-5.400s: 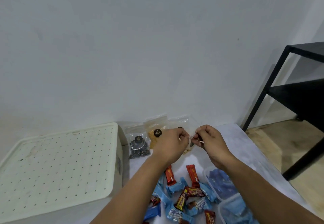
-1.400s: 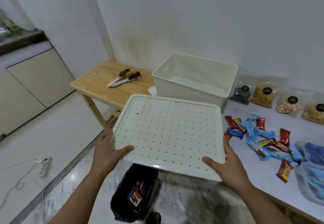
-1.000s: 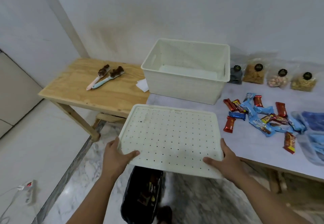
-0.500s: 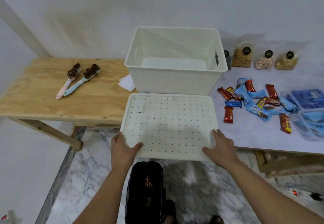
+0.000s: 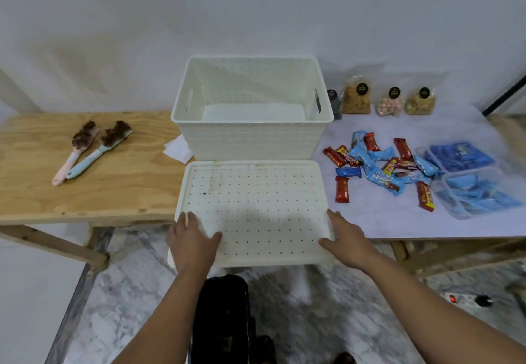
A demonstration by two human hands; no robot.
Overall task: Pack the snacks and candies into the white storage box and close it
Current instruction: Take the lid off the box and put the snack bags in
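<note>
The white storage box stands open and empty at the back of the table. Its perforated white lid lies flat in front of it, jutting over the table's near edge. My left hand grips the lid's near left corner, thumb on top. My right hand grips the near right corner the same way. Red and blue wrapped candies are scattered to the right of the lid. Several clear snack bags with black labels stand along the wall.
Two clear tubs of blue packets sit at the far right. A wooden table on the left holds two brushes and a paper scrap. A black bag sits on the marble floor below, a power strip to the right.
I took the lid off the box, swung it out over the floor, and brought it back to the table in front of the box. Both hands have kept hold of it.
</note>
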